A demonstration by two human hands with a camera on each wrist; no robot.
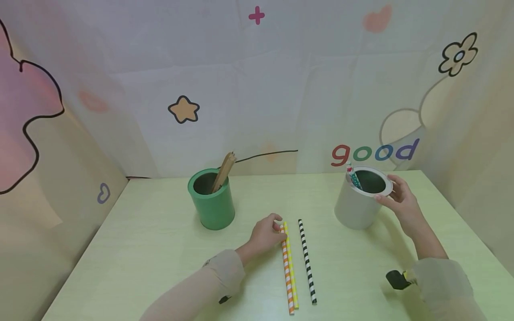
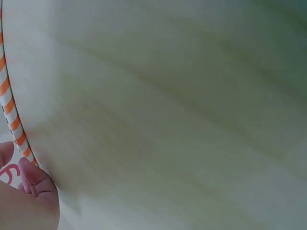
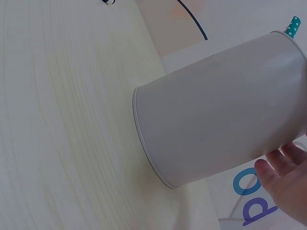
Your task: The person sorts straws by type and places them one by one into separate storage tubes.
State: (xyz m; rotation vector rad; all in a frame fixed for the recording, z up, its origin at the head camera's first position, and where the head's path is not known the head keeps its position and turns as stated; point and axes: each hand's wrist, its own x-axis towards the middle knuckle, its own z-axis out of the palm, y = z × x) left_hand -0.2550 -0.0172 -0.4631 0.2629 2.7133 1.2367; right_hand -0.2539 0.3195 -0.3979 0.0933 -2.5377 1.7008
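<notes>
In the head view, my left hand (image 1: 267,235) is at the far end of an orange-and-white striped paper straw (image 1: 287,276), its thumb and fingertips spread about the straw's tip. A yellow-and-white straw (image 1: 292,276) lies against the orange one on the table. Just right of them is a black-and-white striped straw (image 1: 307,263). My right hand (image 1: 403,203) holds the right side of a pale grey cylindrical cup (image 1: 355,207) at its rim, thumb in front and fingers behind. The cup stands upright, with a teal dotted stick (image 1: 354,179) leaning inside.
A green cup (image 1: 214,209) with several brown wooden pencils (image 1: 224,171) stands at the back left of the pale table (image 1: 148,232). Behind rises a printed cloth backdrop (image 1: 257,89). A black object (image 1: 397,280) juts from the right cuff.
</notes>
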